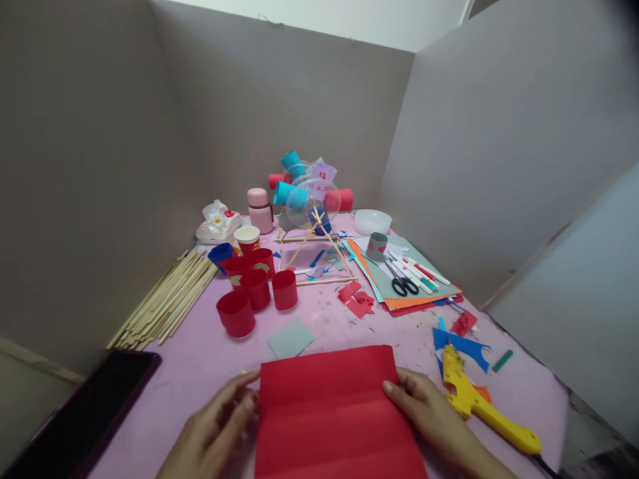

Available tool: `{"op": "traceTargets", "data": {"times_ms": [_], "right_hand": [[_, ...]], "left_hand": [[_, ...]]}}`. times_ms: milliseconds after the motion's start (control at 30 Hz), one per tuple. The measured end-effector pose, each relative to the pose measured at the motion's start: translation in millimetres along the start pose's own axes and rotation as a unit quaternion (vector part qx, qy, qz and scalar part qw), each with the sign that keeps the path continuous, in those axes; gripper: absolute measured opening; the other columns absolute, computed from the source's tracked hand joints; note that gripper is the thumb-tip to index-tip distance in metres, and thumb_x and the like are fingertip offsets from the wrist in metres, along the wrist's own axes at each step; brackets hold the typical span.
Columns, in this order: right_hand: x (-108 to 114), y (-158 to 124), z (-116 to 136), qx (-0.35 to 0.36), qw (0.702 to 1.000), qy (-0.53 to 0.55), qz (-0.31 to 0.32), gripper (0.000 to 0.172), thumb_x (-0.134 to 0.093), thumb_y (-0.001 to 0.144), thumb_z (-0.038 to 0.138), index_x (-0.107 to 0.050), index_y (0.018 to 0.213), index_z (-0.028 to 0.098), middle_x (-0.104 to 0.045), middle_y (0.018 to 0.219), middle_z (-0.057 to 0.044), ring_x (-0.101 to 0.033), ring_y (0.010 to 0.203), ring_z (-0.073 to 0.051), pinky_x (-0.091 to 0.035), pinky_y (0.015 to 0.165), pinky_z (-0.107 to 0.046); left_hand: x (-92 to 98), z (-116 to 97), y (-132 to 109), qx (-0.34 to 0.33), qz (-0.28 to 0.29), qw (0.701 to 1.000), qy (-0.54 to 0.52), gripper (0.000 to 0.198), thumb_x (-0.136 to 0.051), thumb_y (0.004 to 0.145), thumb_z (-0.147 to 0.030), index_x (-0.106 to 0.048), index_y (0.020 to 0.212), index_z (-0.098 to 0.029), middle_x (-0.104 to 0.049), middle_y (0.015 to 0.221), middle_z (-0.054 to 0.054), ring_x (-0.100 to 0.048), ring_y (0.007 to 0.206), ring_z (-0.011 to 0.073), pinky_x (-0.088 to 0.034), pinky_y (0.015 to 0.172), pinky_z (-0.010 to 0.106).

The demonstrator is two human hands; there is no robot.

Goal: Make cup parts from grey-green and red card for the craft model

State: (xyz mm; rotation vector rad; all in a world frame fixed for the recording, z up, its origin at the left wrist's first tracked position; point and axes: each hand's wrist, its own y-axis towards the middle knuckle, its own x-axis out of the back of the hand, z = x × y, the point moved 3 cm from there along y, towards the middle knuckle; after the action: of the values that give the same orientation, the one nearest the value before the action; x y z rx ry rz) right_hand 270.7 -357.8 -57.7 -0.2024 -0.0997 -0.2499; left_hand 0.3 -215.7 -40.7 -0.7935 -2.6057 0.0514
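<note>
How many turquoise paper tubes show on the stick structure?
2: an upper turquoise tube at the top, and a lower turquoise tube beneath it, both on the left side of the stick structure. More could be hidden behind it.

We've got an open lane of pink tabletop (327, 329) just beyond our red sheet (324, 406), running between red paper rings (235, 316) to the left and red scraps (360, 305) to the right, until the stick frame (344, 280) bars it! Outside our right hand (424, 406), the yellow glue gun (479, 407) blocks us; leftward, bare cloth reaches the dark device (94, 406).
</note>
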Motion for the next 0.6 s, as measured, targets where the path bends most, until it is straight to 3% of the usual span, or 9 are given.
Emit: {"op": "traceTargets", "data": {"times_ms": [33, 67, 100, 200, 300, 367, 467, 600], "right_hand": [[2, 3, 1, -0.002, 0.999, -0.033, -0.005, 0.032, -0.05, 0.086, 0.043, -0.064, 0.086, 0.014, -0.07, 0.081, -0.007, -0.063, 0.075, -0.022, -0.046, 0.067, -0.03], [3, 5, 2, -0.004, 0.998, -0.057, -0.006, 0.029, -0.05, 0.086, 0.041, -0.063, 0.082, 0.015, -0.069, 0.079, -0.006, -0.062, 0.074, -0.022, -0.045, 0.066, -0.029], [5, 7, 3, -0.005, 0.997, -0.075, -0.006, 0.027, -0.05, 0.085, 0.038, -0.062, 0.079, 0.015, -0.068, 0.077, -0.006, -0.061, 0.073, -0.022, -0.044, 0.064, -0.029], [7, 10, 4, -0.006, 0.992, -0.13, -0.01, 0.025, -0.049, 0.085, 0.035, -0.059, 0.073, 0.016, -0.066, 0.074, -0.005, -0.058, 0.07, -0.021, -0.041, 0.06, -0.028], [7, 10, 4, -0.004, 0.986, -0.163, -0.013, 0.025, -0.047, 0.085, 0.035, -0.058, 0.072, 0.016, -0.065, 0.073, -0.005, -0.057, 0.07, -0.021, -0.04, 0.06, -0.028], [6, 10, 3, -0.003, 0.985, -0.172, -0.012, 0.025, -0.045, 0.086, 0.035, -0.056, 0.072, 0.017, -0.065, 0.072, -0.005, -0.057, 0.07, -0.021, -0.04, 0.06, -0.028], [6, 9, 1, 0.0, 0.984, -0.177, -0.014, 0.027, -0.044, 0.086, 0.037, -0.056, 0.073, 0.017, -0.065, 0.074, -0.006, -0.058, 0.071, -0.022, -0.041, 0.061, -0.028], [7, 8, 1, 0.0, 0.985, -0.17, -0.008, 0.028, -0.043, 0.087, 0.038, -0.058, 0.076, 0.017, -0.068, 0.078, -0.007, -0.06, 0.074, -0.023, -0.043, 0.063, -0.029]], "left_hand": [[7.8, -7, 5, -0.019, -0.059, 0.995, 0.074, 0.038, -0.041, 0.086, -0.054, -0.062, 0.099, -0.025, -0.07, 0.095, 0.004, -0.064, 0.092, 0.0252, -0.048, 0.082, 0.033], [12.1, -16, 10, -0.033, -0.084, 0.984, 0.151, 0.039, -0.036, 0.087, -0.053, -0.062, 0.096, -0.024, -0.07, 0.095, 0.005, -0.064, 0.091, 0.0252, -0.047, 0.081, 0.033], [12.8, -27, 15, -0.062, -0.089, 0.966, 0.233, 0.04, -0.032, 0.088, -0.049, -0.061, 0.094, -0.023, -0.07, 0.095, 0.006, -0.065, 0.088, 0.0246, -0.048, 0.078, 0.033], [-0.1, -53, 35, -0.105, -0.071, 0.943, 0.307, 0.031, -0.035, 0.089, -0.039, -0.062, 0.087, -0.022, -0.068, 0.094, 0.007, -0.062, 0.088, 0.0252, -0.045, 0.079, 0.036], [-22.5, -63, 59, -0.121, -0.071, 0.92, 0.366, 0.023, -0.045, 0.085, -0.025, -0.061, 0.099, -0.014, -0.063, 0.102, 0.014, -0.056, 0.097, 0.0309, -0.041, 0.084, 0.043], [-32.8, -58, 74, -0.116, -0.08, 0.909, 0.391, 0.017, -0.054, 0.082, -0.022, -0.06, 0.094, -0.011, -0.06, 0.098, 0.015, -0.054, 0.097, 0.0312, -0.041, 0.083, 0.046], [-35.2, -49, 87, -0.111, -0.08, 0.913, 0.386, 0.012, -0.062, 0.081, -0.025, -0.058, 0.086, -0.014, -0.059, 0.09, 0.005, -0.056, 0.091, 0.0227, -0.043, 0.081, 0.042], [-18.5, -58, 79, -0.123, -0.061, 0.939, 0.316, 0.014, -0.048, 0.09, -0.027, -0.056, 0.086, -0.017, -0.06, 0.081, 0.0, -0.058, 0.077, 0.0171, -0.044, 0.072, 0.033]]}}
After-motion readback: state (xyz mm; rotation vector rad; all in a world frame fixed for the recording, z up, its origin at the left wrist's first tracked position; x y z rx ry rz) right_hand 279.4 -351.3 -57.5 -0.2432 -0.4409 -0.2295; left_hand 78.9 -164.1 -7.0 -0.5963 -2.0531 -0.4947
